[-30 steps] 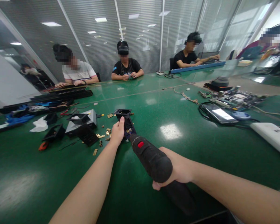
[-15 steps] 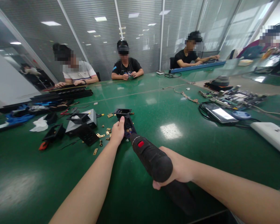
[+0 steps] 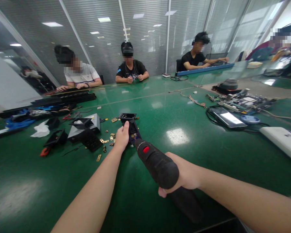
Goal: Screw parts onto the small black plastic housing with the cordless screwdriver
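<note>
My right hand (image 3: 184, 176) grips a black electric screwdriver (image 3: 157, 165) with a red button, its tip pointing down into a small black plastic housing (image 3: 133, 131) on the green table (image 3: 160, 129). My left hand (image 3: 122, 137) holds that housing steady by its left side, thumb along the edge. Another open black housing (image 3: 127, 116) lies just beyond it. Small brass contact pieces (image 3: 104, 141) are scattered to the left of my left hand.
Black housings, a grey box (image 3: 86, 127), white cloth (image 3: 41, 130) and an orange-handled tool (image 3: 45, 151) lie at left. A phone with cables (image 3: 226, 118), circuit boards (image 3: 244, 102) and a white device (image 3: 282, 140) sit at right. Several people work at the table's far side.
</note>
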The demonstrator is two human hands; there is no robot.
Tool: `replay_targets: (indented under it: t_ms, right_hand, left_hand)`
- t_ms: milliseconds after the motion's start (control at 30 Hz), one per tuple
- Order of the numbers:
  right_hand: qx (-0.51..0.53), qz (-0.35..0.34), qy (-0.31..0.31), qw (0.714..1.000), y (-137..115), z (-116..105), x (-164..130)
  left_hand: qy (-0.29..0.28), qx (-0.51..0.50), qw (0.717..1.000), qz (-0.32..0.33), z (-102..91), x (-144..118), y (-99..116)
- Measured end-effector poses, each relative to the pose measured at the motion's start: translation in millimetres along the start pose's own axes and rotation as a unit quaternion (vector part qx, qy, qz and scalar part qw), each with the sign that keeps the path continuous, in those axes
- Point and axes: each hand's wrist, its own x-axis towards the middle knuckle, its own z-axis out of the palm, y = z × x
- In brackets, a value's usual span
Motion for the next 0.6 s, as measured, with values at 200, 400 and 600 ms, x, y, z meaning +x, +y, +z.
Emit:
replay_targets:
  t_ms: [200, 400, 600]
  right_hand:
    - [-0.008, -0.007, -0.006, 1.000, 1.0, 0.9, -0.1]
    - [0.005, -0.018, -0.015, 1.000, -0.2, -0.2, -1.0]
    - [-0.003, -0.010, -0.014, 1.000, -0.1, 0.7, -0.5]
  left_hand:
    - [0.001, -0.006, 1.000, -0.009, 0.7, -0.7, 1.8]
    - [-0.001, -0.006, 1.000, -0.010, 0.1, -2.1, 4.2]
    - [0.001, -0.010, 1.000, -0.010, -0.1, -3.7, 6.0]
